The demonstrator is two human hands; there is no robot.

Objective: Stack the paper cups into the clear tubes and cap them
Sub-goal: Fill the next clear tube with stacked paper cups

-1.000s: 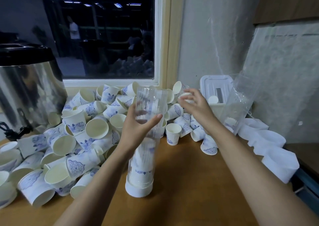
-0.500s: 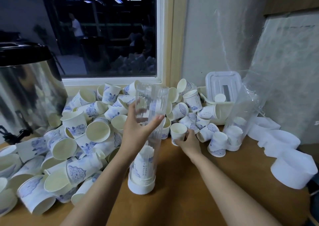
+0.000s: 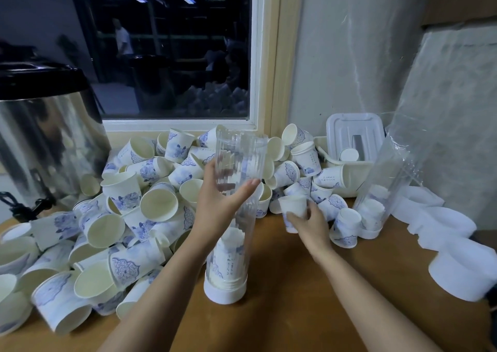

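Note:
A clear ribbed tube (image 3: pixel 239 161) stands upright on the wooden counter in a white bottom cap (image 3: pixel 224 294), with several stacked cups (image 3: pixel 228 257) in its lower part. My left hand (image 3: pixel 217 204) grips the tube's upper half. Just right of the tube, my right hand (image 3: pixel 306 224) holds a single white paper cup (image 3: pixel 293 208), mouth up, lifted slightly off the counter. A large heap of loose blue-patterned cups (image 3: pixel 150 195) lies behind and to the left. A second clear tube (image 3: pixel 387 179) with a few cups leans at the right.
A steel urn (image 3: pixel 45 136) stands at the far left. White caps (image 3: pixel 457 271) lie along the right edge of the counter. A cream basket with a white lid (image 3: pixel 352 136) sits against the wall. Bare wooden counter (image 3: pixel 295 311) shows in front of the tube.
My right hand came down from the back of the heap to the counter beside the tube and closed round one cup. My left hand kept its hold on the tube.

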